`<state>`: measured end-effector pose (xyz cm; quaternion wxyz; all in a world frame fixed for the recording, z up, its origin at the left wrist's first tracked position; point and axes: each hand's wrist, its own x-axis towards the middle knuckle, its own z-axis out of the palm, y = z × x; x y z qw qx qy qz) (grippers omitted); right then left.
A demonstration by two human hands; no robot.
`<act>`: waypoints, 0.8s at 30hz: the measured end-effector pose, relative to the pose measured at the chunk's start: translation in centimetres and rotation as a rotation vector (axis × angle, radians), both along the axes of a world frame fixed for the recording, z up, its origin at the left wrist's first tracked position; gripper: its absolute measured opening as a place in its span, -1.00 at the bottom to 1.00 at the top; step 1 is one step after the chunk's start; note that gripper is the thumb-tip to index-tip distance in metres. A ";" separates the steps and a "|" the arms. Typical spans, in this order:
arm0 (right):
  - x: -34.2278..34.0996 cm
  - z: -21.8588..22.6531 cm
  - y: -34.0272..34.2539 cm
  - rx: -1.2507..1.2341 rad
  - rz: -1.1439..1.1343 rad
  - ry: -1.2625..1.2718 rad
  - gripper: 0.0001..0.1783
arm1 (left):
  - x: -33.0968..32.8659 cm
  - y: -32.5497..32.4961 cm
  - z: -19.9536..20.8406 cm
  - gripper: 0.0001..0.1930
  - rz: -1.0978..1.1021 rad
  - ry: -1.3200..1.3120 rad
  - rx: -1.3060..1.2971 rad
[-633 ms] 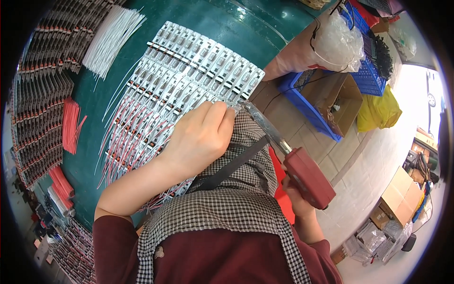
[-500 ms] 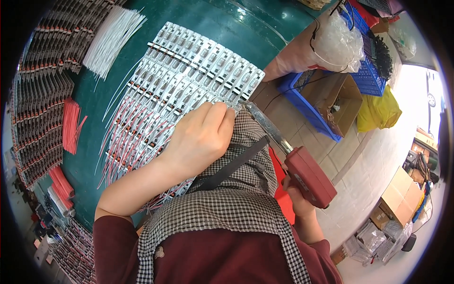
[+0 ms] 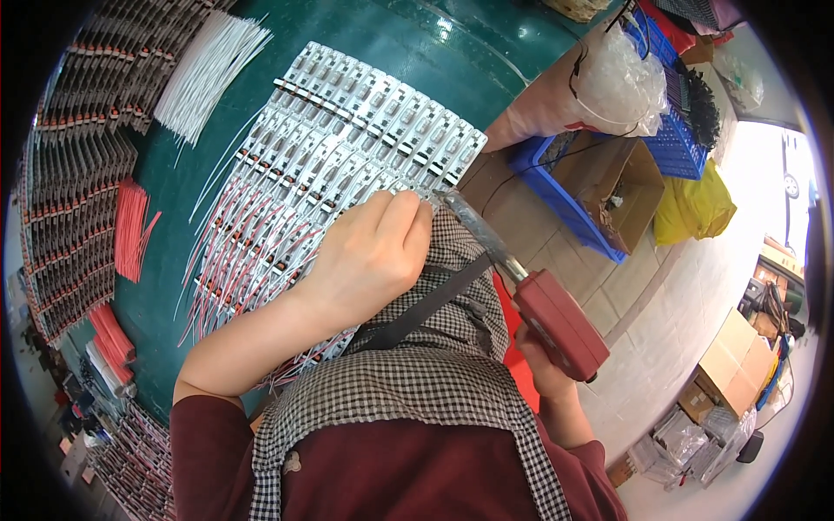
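A sheet of rows of small white and silver parts (image 3: 373, 113) lies on the green table, its near rows fitted with thin red and white wires (image 3: 230, 260). At its near right corner my left hand (image 3: 373, 239) is closed, fingertips pressed together; whatever they pinch is hidden under them. My right hand (image 3: 543, 369) grips a dark red soldering gun (image 3: 563, 323) by its handle, partly behind the body. The gun's metal barrel slants up and left, its tip close beside my left fingertips at the sheet's edge. I cannot tell whether the tip touches anything.
On the green table (image 3: 174, 295) lie bundles of white wires (image 3: 213, 74) and red wires (image 3: 132, 230), beside stacked strips of similar parts (image 3: 74, 187). To the right stand a blue crate (image 3: 565, 204), an open cardboard box (image 3: 638, 187) and a yellow bag (image 3: 695, 208).
The soldering gun's body and my right hand have shifted slightly left and up. My left hand stays almost where it was, at the sheet's corner.
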<state>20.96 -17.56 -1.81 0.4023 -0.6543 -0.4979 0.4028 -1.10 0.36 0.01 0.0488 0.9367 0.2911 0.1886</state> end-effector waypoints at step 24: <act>4.4 4.5 17.7 0.616 -0.452 0.089 -0.64 | -4.8 -4.9 0.9 -0.37 0.042 0.316 -0.210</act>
